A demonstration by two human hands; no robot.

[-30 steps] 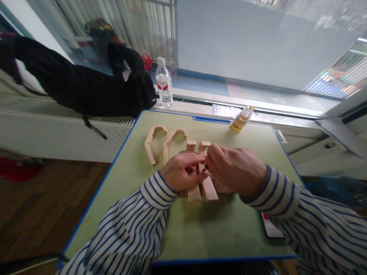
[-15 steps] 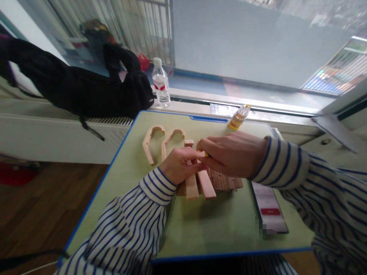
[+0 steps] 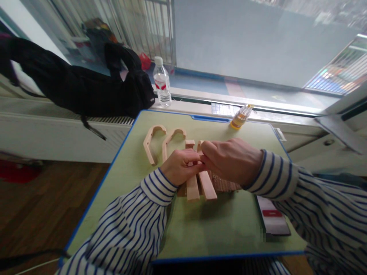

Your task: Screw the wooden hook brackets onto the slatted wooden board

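Note:
Two pale wooden hook-shaped pieces lie side by side under my hands; the lower ends of the left piece (image 3: 192, 190) and the right piece (image 3: 209, 187) point towards me. They rest across a brown ridged wooden slab (image 3: 225, 184), partly covered. My left hand (image 3: 179, 167) reaches over them, its thumb and fingers closed near the right piece. Against those fingertips my right hand (image 3: 232, 159) is curled into a fist; whatever is in it is hidden now. Two more curved wooden hooks, the outer one (image 3: 148, 143) and the inner one (image 3: 165, 147), lie to the left.
A phone (image 3: 273, 217) lies under my right forearm on the blue-edged green table (image 3: 183, 233). A small bottle with yellow liquid (image 3: 241, 117) stands at the far edge. On the sill are a water bottle (image 3: 162, 84) and a black bag (image 3: 94, 89).
My right wrist rose and turned, then came back down, the fist staying by the left fingertips. A small yellow-and-black thing that showed at the right fist is now hidden.

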